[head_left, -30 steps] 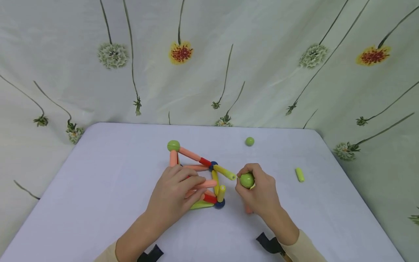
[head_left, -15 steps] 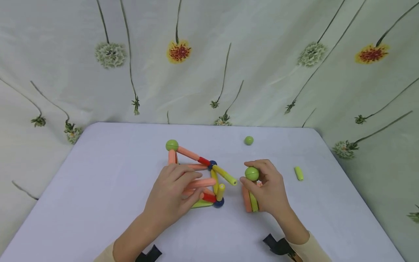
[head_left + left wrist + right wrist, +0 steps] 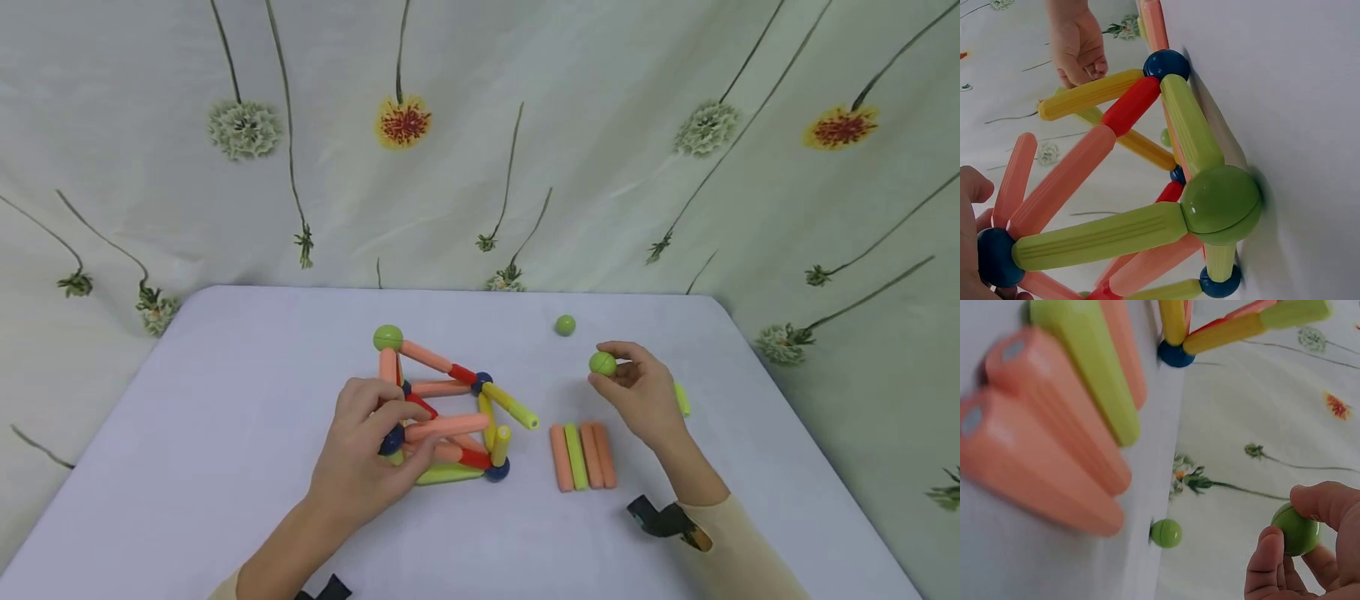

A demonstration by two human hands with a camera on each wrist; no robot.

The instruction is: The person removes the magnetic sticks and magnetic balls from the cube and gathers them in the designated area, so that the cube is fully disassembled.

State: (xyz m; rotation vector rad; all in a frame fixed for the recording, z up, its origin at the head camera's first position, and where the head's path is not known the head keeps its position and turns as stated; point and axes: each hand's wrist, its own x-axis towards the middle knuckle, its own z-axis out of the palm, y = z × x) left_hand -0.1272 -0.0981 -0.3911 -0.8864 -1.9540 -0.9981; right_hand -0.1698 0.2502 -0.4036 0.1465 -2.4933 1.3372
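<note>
A frame of magnetic rods and balls (image 3: 442, 473) stands left of the table's middle, its rods salmon, red, yellow and lime. My left hand (image 3: 360, 450) holds it by a dark blue ball (image 3: 999, 257) at a raised corner, from which a salmon rod (image 3: 447, 426) points right. Between thumb and fingertips, my right hand (image 3: 645, 396) pinches a green ball (image 3: 602, 363) above the table, also seen in the right wrist view as a green ball (image 3: 1299, 530). Part of the frame is hidden behind my left hand.
Several loose rods, salmon (image 3: 561, 458) and lime (image 3: 576, 457), lie side by side right of the frame. A second green ball (image 3: 566, 325) sits near the back edge. One lime rod (image 3: 682, 399) lies partly behind my right hand. A flowered cloth (image 3: 450, 200) hangs behind the white table (image 3: 247, 350).
My right hand has carried the green ball right and farther back, uncovering the row of loose rods. My left hand has shifted slightly left, and the dark blue ball it holds now shows.
</note>
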